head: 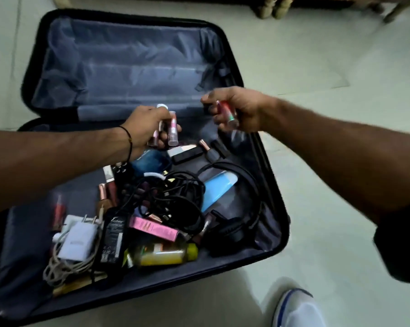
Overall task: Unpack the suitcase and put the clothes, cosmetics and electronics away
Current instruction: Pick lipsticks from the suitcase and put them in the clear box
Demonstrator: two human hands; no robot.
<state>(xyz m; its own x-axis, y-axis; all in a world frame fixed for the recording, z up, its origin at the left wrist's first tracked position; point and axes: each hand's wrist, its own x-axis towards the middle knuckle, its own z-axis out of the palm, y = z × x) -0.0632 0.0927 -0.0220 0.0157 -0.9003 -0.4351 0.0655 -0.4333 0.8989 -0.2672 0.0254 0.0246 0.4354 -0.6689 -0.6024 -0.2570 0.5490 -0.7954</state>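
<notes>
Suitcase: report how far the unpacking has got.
Done: the lid half lies empty and no clothes show. In hand: the left hand grips pink tubes, the right hand a red tube. Left: black cables, white charger, headphones, yellow bottle, pink box in the lower half.

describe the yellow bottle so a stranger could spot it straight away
Look in the open suitcase, in the cluttered near half. Along its front edge, right by the pink box, a yellow bottle lies on its side. It is the only yellow thing among black cables.
</notes>
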